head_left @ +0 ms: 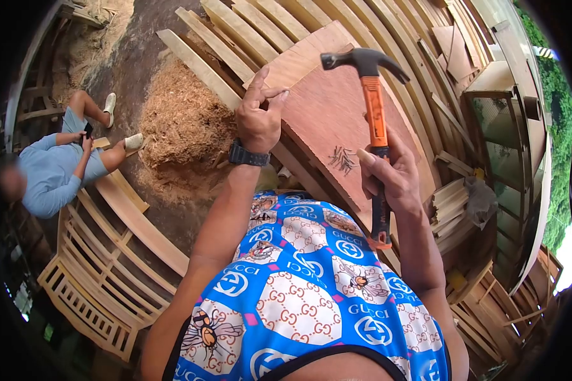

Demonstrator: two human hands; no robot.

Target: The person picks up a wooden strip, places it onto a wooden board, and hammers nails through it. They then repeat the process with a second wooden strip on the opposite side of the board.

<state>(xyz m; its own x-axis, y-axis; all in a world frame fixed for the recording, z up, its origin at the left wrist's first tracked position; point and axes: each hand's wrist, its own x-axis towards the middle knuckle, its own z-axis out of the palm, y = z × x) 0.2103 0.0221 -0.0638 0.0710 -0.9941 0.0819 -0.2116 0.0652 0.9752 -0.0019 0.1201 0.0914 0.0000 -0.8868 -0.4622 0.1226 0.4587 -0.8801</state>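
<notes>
In the head view my right hand (pixel 393 170) is wrapped round the black grip of a claw hammer (pixel 376 117) with an orange upper handle and a dark steel head. The hammer stands nearly upright in view, its head above the plywood board. My left hand (pixel 258 117), with a dark watch at the wrist, rests at the left edge of the reddish plywood board (pixel 337 120), near a pale wood strip (pixel 302 60). Its index finger is stretched out and its other fingers are curled; whatever they pinch is too small to make out. A small pile of nails (pixel 342 159) lies on the plywood.
Long timber strips (pixel 388 44) lie side by side beyond the board. A sawdust heap (pixel 181 120) covers the ground at left. A seated person (pixel 63 162) in light blue holds a phone. A slatted wooden bench (pixel 92 311) stands lower left, a cabinet frame (pixel 505 133) at right.
</notes>
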